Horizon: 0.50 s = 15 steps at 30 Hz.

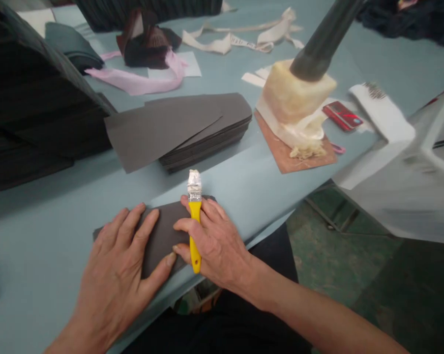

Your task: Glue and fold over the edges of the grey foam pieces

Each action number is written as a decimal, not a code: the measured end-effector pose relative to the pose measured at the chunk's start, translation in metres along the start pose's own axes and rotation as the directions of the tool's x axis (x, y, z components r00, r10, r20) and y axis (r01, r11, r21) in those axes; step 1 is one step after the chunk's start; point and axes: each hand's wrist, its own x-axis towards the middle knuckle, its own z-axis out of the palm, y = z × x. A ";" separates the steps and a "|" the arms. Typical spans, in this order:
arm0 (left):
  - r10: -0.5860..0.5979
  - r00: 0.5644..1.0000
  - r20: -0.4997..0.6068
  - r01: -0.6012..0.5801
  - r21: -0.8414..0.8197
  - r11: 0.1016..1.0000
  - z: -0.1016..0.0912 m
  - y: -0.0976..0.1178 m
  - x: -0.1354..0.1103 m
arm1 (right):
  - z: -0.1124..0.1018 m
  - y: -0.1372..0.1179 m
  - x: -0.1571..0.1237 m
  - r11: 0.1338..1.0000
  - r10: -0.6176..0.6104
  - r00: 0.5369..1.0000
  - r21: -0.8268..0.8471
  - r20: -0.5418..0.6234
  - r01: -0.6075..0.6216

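A dark grey flat piece [163,231] lies near the table's front edge. My left hand [120,268] rests on its left part, fingers spread and pressing flat. A brush [195,221] with a yellow handle is tucked in my right hand [220,243], its bristles pointing away from me and coated in something white. The right thumb and fingertips also touch the right end of the grey piece, close to my left thumb. Just beyond is a stack of similar dark grey pieces [207,130], the top one skewed to the left.
A pale, crusted block-shaped thing [295,93] with a dark shaft stands on a brown board [277,152]. Beside it lie a red box [342,115] and a white object [384,110]. Tall dark stacks [33,98] rise at left. Pink cloth [140,81] and cream strips [214,44] lie behind.
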 end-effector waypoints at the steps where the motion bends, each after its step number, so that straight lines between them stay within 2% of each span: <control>1: -0.014 1.000 0.006 0.014 -0.002 1.000 -0.001 0.000 -0.001 | 0.000 0.000 0.000 1.000 0.004 1.000 0.001 -0.004 -0.004; 6: -0.103 0.995 -0.009 0.103 -0.015 0.995 -0.001 0.001 -0.008 | 0.000 0.000 -0.001 0.999 0.015 1.000 0.029 0.011 -0.016; 15: -0.174 0.984 -0.039 0.170 -0.080 0.982 0.003 0.005 -0.003 | 0.004 0.005 -0.003 0.997 0.045 0.999 0.054 0.028 -0.047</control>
